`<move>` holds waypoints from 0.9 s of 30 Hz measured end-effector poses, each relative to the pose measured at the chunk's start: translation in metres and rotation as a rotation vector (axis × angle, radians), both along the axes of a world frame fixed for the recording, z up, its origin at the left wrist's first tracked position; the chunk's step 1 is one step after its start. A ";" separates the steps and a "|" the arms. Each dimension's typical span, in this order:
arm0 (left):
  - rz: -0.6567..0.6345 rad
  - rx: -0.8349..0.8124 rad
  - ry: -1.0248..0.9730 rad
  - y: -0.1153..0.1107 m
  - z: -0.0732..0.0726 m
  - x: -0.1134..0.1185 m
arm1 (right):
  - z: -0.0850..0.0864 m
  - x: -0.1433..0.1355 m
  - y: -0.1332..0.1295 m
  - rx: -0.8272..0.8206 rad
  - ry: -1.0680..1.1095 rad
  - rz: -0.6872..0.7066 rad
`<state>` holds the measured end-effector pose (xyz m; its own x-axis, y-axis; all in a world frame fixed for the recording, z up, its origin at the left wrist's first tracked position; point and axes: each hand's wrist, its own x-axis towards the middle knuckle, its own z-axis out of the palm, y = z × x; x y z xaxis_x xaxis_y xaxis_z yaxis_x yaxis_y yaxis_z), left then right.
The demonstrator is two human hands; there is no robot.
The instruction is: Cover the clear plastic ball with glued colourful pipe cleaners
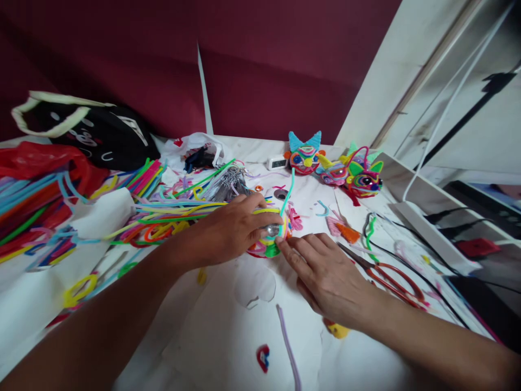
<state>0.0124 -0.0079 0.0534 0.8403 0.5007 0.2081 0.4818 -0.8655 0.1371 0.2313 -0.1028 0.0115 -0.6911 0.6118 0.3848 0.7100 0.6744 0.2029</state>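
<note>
Between my hands, on the white table, lies a round pipe-cleaner craft piece (272, 248) in green, pink and yellow with a shiny silvery disc on it. My left hand (236, 225) is closed over its left and upper side, thumb and fingers gripping by the disc. From the right, my right hand (321, 271) pinches the edge with its index fingertip and thumb; what lies between them is too small to make out. A light-green pipe cleaner (288, 190) sticks up from the piece. A lilac pipe cleaner (288, 345) lies in front.
Orange-handled scissors (391, 279) lie to the right, near a white power strip (437, 239) and cables. Heaps of coloured pipe cleaners (158, 217) cover the left. Finished animal heads (305, 155) stand at the back beside a small white timer (277, 163). A black bag (106, 136) sits back left.
</note>
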 end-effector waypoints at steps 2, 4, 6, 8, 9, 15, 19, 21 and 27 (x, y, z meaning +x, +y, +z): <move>0.009 -0.014 0.001 0.000 -0.001 0.000 | 0.001 -0.001 0.001 -0.001 -0.001 0.002; 0.005 -0.024 -0.010 0.001 -0.001 0.000 | 0.001 -0.001 0.001 -0.003 -0.002 0.002; 0.002 -0.026 -0.018 0.001 -0.001 0.000 | 0.001 -0.001 0.002 -0.003 -0.001 -0.001; 0.001 -0.026 -0.016 0.001 0.000 0.000 | 0.000 -0.001 0.004 0.000 0.002 -0.009; 0.000 -0.027 -0.015 0.001 0.000 0.000 | 0.000 -0.001 0.004 0.000 0.003 -0.012; -0.017 -0.022 -0.038 0.002 0.000 -0.001 | 0.003 -0.002 0.001 -0.040 0.008 -0.021; -0.014 -0.016 -0.038 0.001 0.000 0.000 | 0.004 -0.004 -0.002 -0.042 0.014 -0.008; -0.008 -0.018 -0.036 0.000 0.000 0.000 | 0.003 -0.005 -0.002 -0.022 0.023 0.001; 0.007 -0.026 -0.015 -0.001 0.002 0.000 | 0.000 -0.007 0.001 -0.028 0.022 0.003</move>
<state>0.0125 -0.0088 0.0555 0.8337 0.5116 0.2080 0.4852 -0.8584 0.1666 0.2245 -0.1019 0.0118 -0.6849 0.6204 0.3821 0.7117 0.6821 0.1683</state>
